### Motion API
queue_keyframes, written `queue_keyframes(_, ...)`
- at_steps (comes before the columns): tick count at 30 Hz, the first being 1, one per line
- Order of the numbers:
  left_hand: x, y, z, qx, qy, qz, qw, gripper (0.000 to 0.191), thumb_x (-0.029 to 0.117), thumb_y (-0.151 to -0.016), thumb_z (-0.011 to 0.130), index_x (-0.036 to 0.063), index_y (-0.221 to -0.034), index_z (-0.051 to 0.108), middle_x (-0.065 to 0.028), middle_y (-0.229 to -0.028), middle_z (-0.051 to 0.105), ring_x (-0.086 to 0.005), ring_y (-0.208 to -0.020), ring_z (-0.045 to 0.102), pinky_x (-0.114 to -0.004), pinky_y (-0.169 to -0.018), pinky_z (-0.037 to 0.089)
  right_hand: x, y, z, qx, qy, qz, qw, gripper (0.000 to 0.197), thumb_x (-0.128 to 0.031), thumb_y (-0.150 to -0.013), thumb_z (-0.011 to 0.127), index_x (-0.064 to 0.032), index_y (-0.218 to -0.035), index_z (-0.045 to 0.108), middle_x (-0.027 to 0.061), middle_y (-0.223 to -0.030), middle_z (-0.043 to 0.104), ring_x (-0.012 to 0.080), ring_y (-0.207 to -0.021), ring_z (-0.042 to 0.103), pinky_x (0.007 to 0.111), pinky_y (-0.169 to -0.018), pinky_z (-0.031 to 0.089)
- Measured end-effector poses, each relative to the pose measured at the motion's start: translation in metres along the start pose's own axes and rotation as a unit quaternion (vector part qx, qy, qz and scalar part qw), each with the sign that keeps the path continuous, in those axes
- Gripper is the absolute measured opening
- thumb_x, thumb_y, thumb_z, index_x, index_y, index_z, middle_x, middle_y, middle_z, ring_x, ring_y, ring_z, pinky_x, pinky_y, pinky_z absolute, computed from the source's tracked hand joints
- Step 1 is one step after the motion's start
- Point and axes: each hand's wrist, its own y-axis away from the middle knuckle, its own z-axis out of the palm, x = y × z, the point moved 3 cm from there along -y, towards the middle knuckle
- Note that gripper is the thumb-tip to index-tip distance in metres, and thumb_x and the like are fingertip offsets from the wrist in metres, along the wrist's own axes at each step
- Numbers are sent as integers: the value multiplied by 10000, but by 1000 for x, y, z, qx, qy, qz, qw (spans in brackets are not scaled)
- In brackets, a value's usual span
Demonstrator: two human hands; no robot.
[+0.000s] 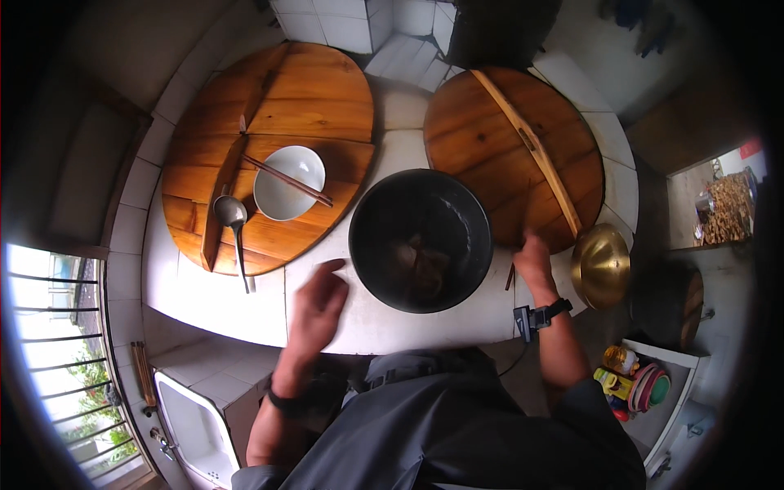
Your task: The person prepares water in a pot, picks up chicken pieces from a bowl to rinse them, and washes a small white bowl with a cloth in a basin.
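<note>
In front of me on the white tiled stove top stands a dark deep pan [420,214] with some brownish food [422,263] in it, too dim to name. My right hand [531,260] is closed around thin chopsticks [510,277], to the right of the pan and at the edge of a round wooden lid [471,135]. My left hand [321,303] is blurred, its fingers bent and apart, left of the pan with nothing in it. Farther left, a white bowl [288,205] with brown chopsticks [306,188] across it and a metal ladle [231,211] rest on another wooden lid [306,79].
A brass-coloured metal bowl [601,266] lies just right of my right forearm. At the lower left is a white sink [196,429] below a barred window. Plastic bowls [650,387] and an oil bottle [620,359] stand on a low shelf at the lower right.
</note>
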Motion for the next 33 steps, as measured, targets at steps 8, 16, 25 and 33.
queue_keyframes(8, 8, -53, 93, -120, -295, 31, 947, 361, 176, -829, 589, 10, -1130, 477, -263, -1014, 605, -416, -963, 581, -450, -810, 482, -116, 50, -123, -153, -508, -23, 847, 397, -24, -826, 585, -55, -1212, 499, 29, -628, 556, 79, -487, 527, 234, -418, 420)
queue_keyframes(16, -9, -67, 108, -114, -201, 49, 972, 248, 152, -870, 512, -33, -1032, 545, -269, -886, 631, -375, -797, 642, -418, -702, 510, -172, 63, -75, -387, -475, -94, 785, 202, -12, -845, 574, 22, -1041, 543, 50, -649, 574, 90, -511, 549, 228, -420, 430)
queue_keyframes(25, 25, -28, 97, -132, 389, -334, 848, 209, 191, -923, 484, 29, -1037, 550, -85, -758, 570, -196, -617, 557, -325, -483, 489, -200, 42, -25, -264, -338, -231, 873, 196, -64, -877, 556, -15, -1062, 516, 98, -765, 623, 156, -626, 599, 300, -574, 486)
queue_keyframes(33, 4, -22, 67, -93, 428, -304, 846, 311, 114, -942, 433, 64, -1249, 425, -56, -715, 501, -138, -479, 425, -244, -374, 311, -215, 14, -19, -288, -105, -223, 925, 329, -143, -837, 577, -17, -1131, 498, 195, -868, 643, 346, -850, 621, 405, -787, 484)
